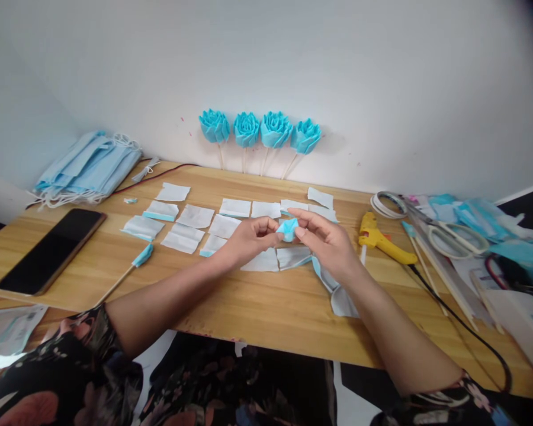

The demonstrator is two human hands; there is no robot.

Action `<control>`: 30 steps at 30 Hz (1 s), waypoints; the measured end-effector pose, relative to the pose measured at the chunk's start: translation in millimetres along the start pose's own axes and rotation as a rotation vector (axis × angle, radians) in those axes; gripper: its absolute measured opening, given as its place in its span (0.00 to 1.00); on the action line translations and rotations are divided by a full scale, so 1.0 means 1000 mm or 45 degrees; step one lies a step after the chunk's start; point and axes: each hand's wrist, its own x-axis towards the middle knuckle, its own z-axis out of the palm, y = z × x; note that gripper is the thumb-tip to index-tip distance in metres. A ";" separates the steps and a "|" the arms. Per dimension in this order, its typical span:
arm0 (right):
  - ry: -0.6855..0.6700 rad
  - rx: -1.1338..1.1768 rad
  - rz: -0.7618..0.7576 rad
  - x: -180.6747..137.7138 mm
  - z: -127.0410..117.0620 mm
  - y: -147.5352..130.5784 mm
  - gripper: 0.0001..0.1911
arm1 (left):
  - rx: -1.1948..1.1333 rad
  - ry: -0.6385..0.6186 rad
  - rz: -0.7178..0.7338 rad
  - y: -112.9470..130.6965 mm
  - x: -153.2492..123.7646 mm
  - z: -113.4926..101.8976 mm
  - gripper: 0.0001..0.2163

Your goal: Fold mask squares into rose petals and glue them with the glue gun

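Between my fingertips, above the table, is a small folded piece of light blue mask fabric [288, 229]. My left hand [254, 238] pinches its left edge. On its other side, the thumb and fingers of my right hand [327, 236] grip it too. Beneath and around my hands lie several cut white and blue fabric pieces [183, 236] in loose rows. A longer blue-grey strip [343, 300] lies under my right forearm. To the left, a wooden stick with a blue wrapped tip [143, 255] rests on the wood.
Several blue fabric roses [247, 130] on sticks lean against the wall. Stacked face masks [86, 165] and a phone [51, 251] are at left. At right lie a yellow glue gun [384, 241] with its cord, a tape roll [388, 205], scissors [456, 239] and blue scraps [484, 219].
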 end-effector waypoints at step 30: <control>0.304 0.351 0.039 0.009 -0.004 0.007 0.14 | -0.083 0.178 -0.042 0.000 0.001 -0.002 0.16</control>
